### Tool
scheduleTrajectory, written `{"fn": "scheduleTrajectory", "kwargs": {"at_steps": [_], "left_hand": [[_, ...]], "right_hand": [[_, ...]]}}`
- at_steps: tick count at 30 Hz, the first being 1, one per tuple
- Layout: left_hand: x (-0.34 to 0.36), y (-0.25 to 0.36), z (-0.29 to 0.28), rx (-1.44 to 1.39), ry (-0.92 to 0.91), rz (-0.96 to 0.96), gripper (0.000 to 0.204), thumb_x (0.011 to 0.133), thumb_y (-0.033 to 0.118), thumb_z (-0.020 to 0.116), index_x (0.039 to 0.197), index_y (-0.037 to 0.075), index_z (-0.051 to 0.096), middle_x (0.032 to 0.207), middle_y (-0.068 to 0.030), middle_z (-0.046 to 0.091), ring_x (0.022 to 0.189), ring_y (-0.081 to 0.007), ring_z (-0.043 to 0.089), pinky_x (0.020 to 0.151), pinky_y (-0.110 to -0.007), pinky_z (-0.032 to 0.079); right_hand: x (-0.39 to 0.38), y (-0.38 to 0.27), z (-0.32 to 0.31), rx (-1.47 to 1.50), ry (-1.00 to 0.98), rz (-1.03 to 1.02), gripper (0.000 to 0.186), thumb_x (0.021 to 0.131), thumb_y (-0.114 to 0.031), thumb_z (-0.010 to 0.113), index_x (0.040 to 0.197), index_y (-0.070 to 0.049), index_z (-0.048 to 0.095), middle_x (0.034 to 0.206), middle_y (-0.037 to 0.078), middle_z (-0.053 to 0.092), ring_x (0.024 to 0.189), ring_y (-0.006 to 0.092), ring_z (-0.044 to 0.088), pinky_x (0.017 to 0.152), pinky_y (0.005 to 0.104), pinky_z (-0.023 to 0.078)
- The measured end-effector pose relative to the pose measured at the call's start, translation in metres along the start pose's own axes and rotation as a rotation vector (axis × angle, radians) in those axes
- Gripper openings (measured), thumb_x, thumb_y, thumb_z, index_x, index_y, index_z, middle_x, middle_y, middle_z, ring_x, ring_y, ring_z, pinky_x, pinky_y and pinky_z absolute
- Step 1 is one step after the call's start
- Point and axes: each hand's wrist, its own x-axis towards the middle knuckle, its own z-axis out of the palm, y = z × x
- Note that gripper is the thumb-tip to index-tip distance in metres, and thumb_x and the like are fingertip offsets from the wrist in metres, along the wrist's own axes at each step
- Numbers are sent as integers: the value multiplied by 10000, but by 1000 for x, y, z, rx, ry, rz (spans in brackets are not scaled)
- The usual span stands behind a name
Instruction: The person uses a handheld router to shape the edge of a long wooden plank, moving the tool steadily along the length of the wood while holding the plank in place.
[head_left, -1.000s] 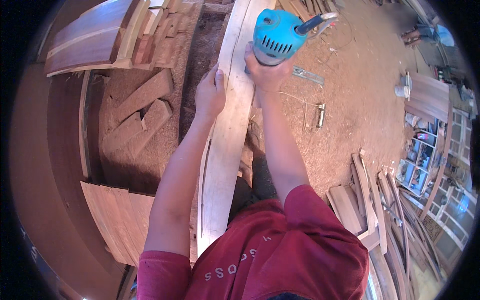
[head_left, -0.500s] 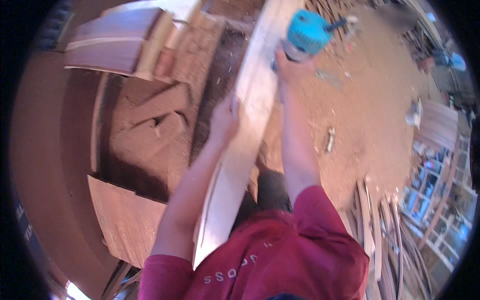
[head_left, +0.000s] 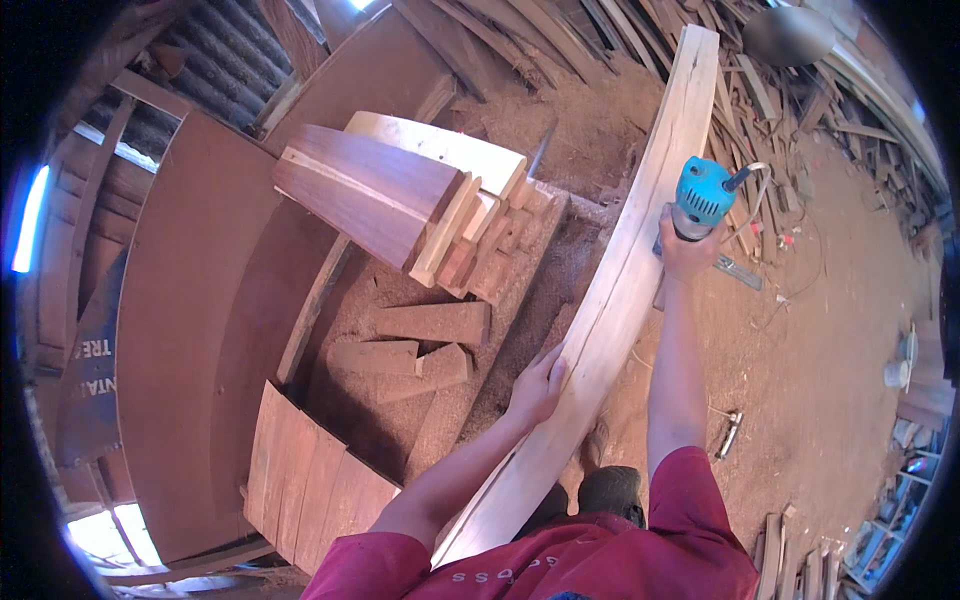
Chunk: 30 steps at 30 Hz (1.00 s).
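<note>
A long, pale wooden plank [head_left: 628, 265] runs diagonally from my body to the far right, with a dark crack line along its face. My right hand [head_left: 692, 252] is closed around the lower body of a blue trim router [head_left: 704, 192], which sits at the plank's right edge. A dark cord leaves the router's top, and a metal guide arm [head_left: 738, 272] sticks out to its right. Nearer to me, my left hand [head_left: 538, 388] grips the plank's left edge, its fingers partly hidden. The router's bit is out of sight.
Left of the plank, a stack of cut boards [head_left: 375, 190] rests on a sawdust-covered bench, with loose wooden blocks [head_left: 432, 322] nearby. Scrap strips [head_left: 600, 40] pile up at the back. A small metal tool [head_left: 730, 435] lies on the dusty floor at right.
The whole view has shifted, so the plank, router and hands appear lower and farther right, and the far end shows. Both hands keep their holds, about as far apart as before.
</note>
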Motion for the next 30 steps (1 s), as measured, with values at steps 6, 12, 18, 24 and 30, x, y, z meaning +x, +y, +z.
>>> {"fn": "scheduleTrajectory", "kwargs": {"at_steps": [6,12,18,24,30], "left_hand": [[2,4,3,14,-15,-18,451,1109,313,464,1485,90,576,1458,-245,596,1333,-421,588,1102,-455,481],[2,2,1,-19,-25,-52,440,1102,288,487,1470,71,589,1399,-270,623,1294,-418,617,1089,-449,490],[6,-4,6,-17,-23,-35,431,1093,271,505,1442,40,611,1357,-291,644,1280,-428,625,1082,-444,494],[11,-3,11,-19,18,108,437,1099,252,478,1420,-14,610,1365,-281,651,1305,-423,614,1109,-441,475],[6,-14,11,-53,44,121,434,1104,276,471,1391,-9,629,1327,-280,671,1258,-436,634,1067,-452,491]], "right_hand": [[37,18,24,-18,3,15,836,663,-442,948,1278,25,629,1070,224,726,963,409,726,827,491,577],[67,33,55,-11,5,44,835,661,-485,934,1282,-15,632,1065,208,735,954,406,731,819,482,585],[102,61,90,-91,-3,-30,903,646,-556,912,1331,-41,627,1164,209,731,1036,406,720,894,504,573],[126,44,66,-127,-157,160,944,654,-613,884,1326,-19,591,1198,240,722,1093,416,708,932,514,557],[-5,-45,-46,-48,-261,259,939,656,-584,894,1325,-12,567,1183,232,721,1082,421,710,934,502,559]]}}
